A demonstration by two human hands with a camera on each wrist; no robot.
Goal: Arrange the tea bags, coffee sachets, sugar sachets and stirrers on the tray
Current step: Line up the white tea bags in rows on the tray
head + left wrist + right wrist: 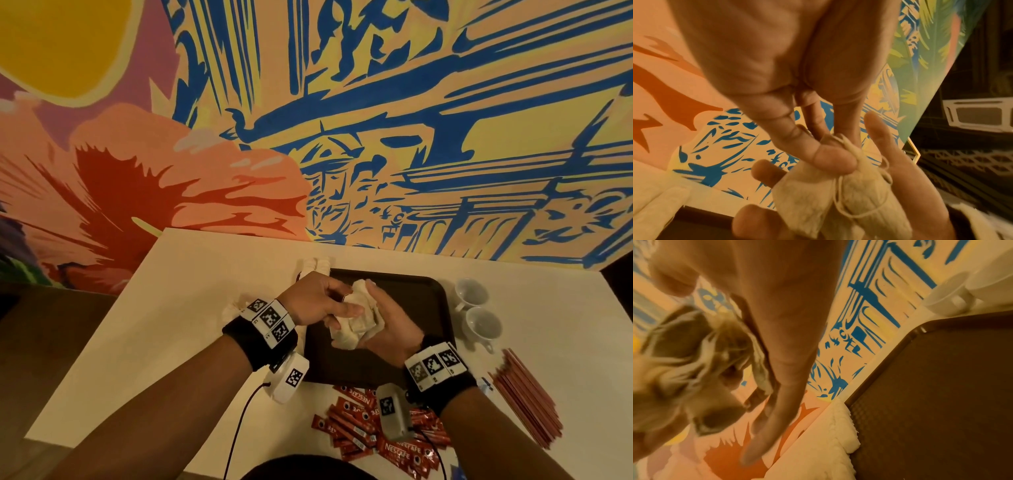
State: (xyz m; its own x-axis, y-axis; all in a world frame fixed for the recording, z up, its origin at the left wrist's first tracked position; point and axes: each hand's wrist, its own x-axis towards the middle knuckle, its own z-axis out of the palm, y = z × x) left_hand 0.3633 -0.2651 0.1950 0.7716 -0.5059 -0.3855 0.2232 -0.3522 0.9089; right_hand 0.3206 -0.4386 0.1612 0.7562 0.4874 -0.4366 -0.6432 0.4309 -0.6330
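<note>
Two white cups [476, 310] at right of centre in the head view, one behind the other, touching, handles toward the near side, on a white table [178, 308]. Painted mural [342, 120] across the whole upper half: yellow disc upper left, red-and-pink bloom at left, blue line work at right. Same mural [694, 113] behind in the left wrist view, green leaves upper right. One cup [953, 300] upper right in the right wrist view.
</note>
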